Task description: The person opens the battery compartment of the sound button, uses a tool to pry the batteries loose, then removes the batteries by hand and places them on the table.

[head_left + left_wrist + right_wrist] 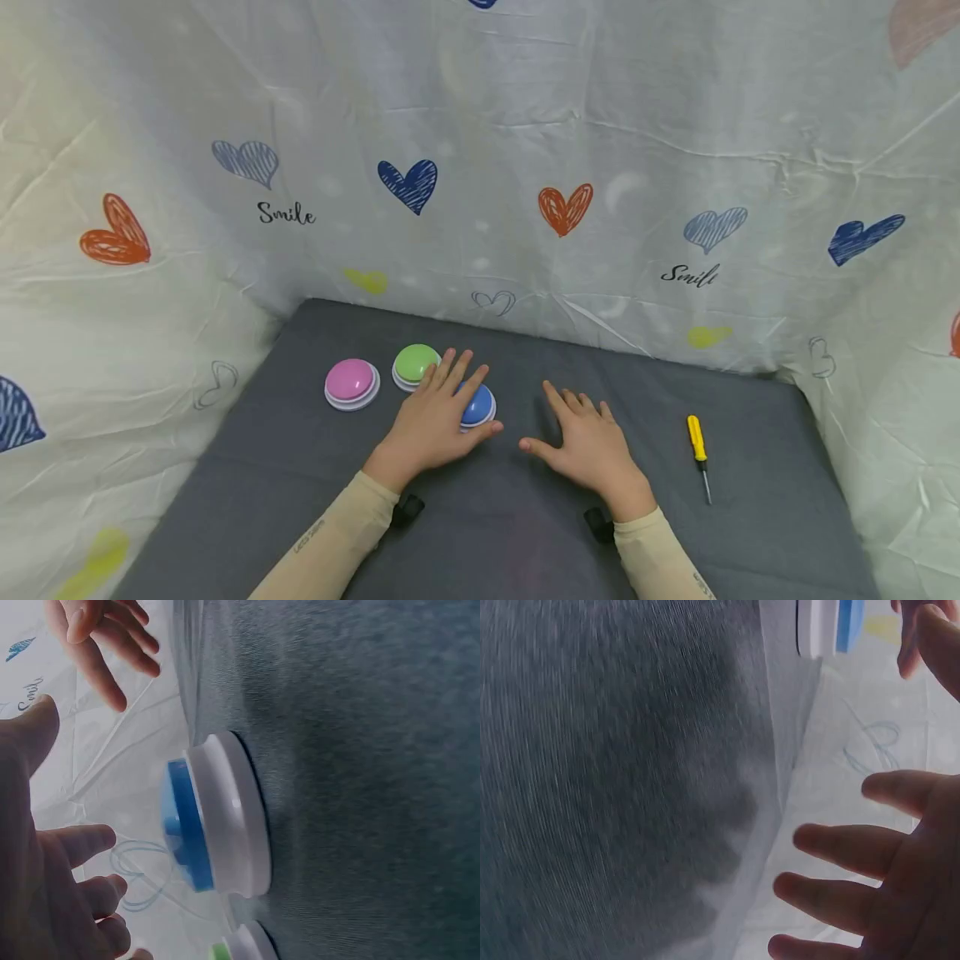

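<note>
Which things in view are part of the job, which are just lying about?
Probably the job:
Blue domed button with round white base, below the left hand
Green domed button with matching base, beside it
Pink domed button with matching base, further left

Probably just lying about:
Yellow-handled screwdriver with metal shaft, far right, untouched

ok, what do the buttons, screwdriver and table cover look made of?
Blue button: likely glossy hard plastic; bright highlights, smooth moulded curves.
Green button, pink button: probably the same; matching domed shape and smooth sheen.
Screwdriver: handle looks like smooth plastic, uniformly yellow; shaft probably metal, grey and slim.
Cover: matte fabric, by its fine thread-like texture; fibre unclear.
</note>
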`<move>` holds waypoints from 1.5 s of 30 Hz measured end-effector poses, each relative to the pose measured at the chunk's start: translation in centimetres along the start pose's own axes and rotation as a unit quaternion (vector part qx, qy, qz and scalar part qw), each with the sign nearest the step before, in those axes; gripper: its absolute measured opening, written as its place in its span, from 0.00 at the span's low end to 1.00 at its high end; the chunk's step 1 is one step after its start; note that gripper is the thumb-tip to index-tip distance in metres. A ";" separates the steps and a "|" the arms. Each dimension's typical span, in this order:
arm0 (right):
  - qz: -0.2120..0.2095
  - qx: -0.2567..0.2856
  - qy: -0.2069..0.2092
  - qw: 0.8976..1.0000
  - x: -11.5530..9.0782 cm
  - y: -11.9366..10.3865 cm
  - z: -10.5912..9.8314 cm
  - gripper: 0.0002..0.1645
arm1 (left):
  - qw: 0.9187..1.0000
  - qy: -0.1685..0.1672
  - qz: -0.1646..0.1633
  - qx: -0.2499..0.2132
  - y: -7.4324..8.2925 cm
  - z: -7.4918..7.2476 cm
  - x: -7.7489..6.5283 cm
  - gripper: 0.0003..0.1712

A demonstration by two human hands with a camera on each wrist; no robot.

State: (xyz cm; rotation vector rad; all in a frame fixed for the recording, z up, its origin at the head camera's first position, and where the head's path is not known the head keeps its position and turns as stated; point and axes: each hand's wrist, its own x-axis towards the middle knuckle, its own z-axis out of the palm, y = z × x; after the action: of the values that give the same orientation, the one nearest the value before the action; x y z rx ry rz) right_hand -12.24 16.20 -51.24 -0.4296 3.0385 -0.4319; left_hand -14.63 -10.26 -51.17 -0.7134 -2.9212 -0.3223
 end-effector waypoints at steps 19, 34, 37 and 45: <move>-0.075 0.006 0.044 0.996 1.7 -3.2 2.4 0.55 | 0.996 -0.003 -0.008 -0.092 -1.2 1.1 -1.7 0.49; -0.103 0.020 0.033 0.994 3.4 -4.4 3.8 0.55 | 0.991 -0.042 -0.020 -0.128 -2.6 1.6 -2.6 0.52; -0.107 0.023 0.028 0.994 3.6 -4.5 3.9 0.54 | 0.989 -0.037 -0.018 -0.144 -2.7 1.5 -2.6 0.52; -0.098 0.022 0.010 0.995 4.5 -5.0 4.1 0.55 | 0.988 -0.027 -0.008 -0.151 -3.3 1.6 -2.2 0.50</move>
State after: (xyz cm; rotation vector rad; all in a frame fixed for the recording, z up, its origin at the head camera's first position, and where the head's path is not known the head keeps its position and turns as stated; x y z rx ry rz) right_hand -14.89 9.27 -53.81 -0.7290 3.0111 -0.5127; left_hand -14.29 -13.69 -53.62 -0.7450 -2.9631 -0.7707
